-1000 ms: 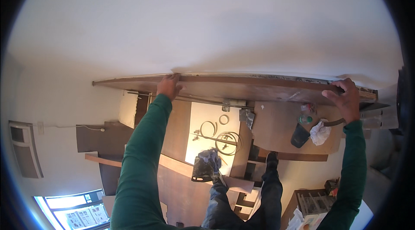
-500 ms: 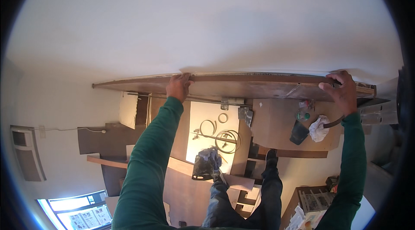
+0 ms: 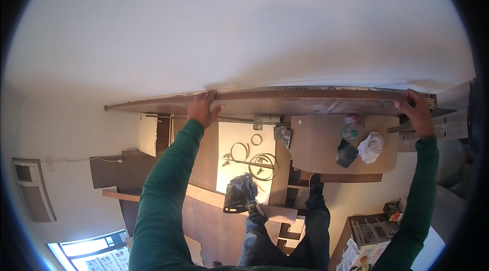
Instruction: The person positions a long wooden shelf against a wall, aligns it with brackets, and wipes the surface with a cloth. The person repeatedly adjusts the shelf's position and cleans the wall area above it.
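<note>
Brown wood is shown in the long board (image 3: pixel 285 99), which is set lengthwise along the white wall (image 3: pixel 254 26), its upper edge just beside the plaster. Below the board's right half, a tan tabletop (image 3: pixel 313 151) is occupied by a clear bottle with a green cap (image 3: pixel 350 133), a dark flat pad (image 3: pixel 347 154) and a crumpled white cloth (image 3: pixel 371 147). Below its middle, a brightly lit sheet (image 3: pixel 226 131) is covered in part by coiled strips (image 3: pixel 277 166), and farther below, a dark bag (image 3: pixel 237 197) is lodged beside the left foot. Close under the board's right end, a curved dark strip (image 3: pixel 395 129) is partly hidden by the right wrist. The board's upper edge is covered left of its middle by the fingers of the left hand (image 3: pixel 202 109), whose thumb is spread wide; how firm that grip is cannot be told. Near the right end, the edge is pinched between the bent fingers and thumb of the right hand (image 3: pixel 418 113). Compared with half a second ago, the right hand has been brought closer to that end, and the curved strip is now seen clear of the cloth.
</note>
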{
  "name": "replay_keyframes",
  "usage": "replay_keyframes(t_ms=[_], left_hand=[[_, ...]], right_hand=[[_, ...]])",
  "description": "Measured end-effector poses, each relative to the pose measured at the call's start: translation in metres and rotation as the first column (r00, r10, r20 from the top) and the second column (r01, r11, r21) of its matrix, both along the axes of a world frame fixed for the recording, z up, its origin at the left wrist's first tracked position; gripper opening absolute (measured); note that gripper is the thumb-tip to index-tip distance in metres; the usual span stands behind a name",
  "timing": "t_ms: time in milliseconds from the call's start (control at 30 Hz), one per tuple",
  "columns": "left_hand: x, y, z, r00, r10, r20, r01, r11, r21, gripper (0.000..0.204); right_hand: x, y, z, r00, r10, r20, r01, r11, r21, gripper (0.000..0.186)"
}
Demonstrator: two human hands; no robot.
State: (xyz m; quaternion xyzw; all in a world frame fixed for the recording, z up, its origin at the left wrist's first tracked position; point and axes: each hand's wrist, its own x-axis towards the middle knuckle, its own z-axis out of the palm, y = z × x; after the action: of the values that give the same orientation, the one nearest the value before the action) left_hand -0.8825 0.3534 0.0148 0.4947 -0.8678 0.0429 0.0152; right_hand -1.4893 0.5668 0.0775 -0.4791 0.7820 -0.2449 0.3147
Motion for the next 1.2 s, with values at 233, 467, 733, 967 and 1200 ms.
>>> replay_keyframes(t_ms=[233,467,733,967,1200], left_hand=[[-0.03,0.001,-0.007,0.99,-0.027,-0.141,0.034,0.998,0.043,0.032],[-0.023,-0.009,-0.036,0.998,-0.048,-0.031,0.047,0.999,-0.021,0.031],[-0.042,-0.004,-0.014,1.0,-0.026,0.008,0.026,1.0,0.007,0.032],[-0.03,-0.01,-0.025,0.999,-0.03,0.028,0.03,0.999,-0.015,0.03],[-0.039,-0.006,-0.017,0.999,-0.028,0.034,0.028,1.0,-0.002,0.031]], right_hand=[[-0.01,0.013,0.01,0.99,0.074,0.12,-0.056,0.988,-0.145,0.032],[-0.016,0.025,0.023,0.992,0.107,-0.068,-0.12,0.963,-0.239,0.031],[0.001,0.045,0.05,0.992,0.116,-0.051,-0.125,0.955,-0.268,0.033],[-0.005,0.049,0.013,0.99,0.123,0.069,-0.117,0.989,-0.092,0.033],[-0.017,0.034,-0.027,0.996,0.073,0.058,-0.055,0.964,-0.26,0.033]])
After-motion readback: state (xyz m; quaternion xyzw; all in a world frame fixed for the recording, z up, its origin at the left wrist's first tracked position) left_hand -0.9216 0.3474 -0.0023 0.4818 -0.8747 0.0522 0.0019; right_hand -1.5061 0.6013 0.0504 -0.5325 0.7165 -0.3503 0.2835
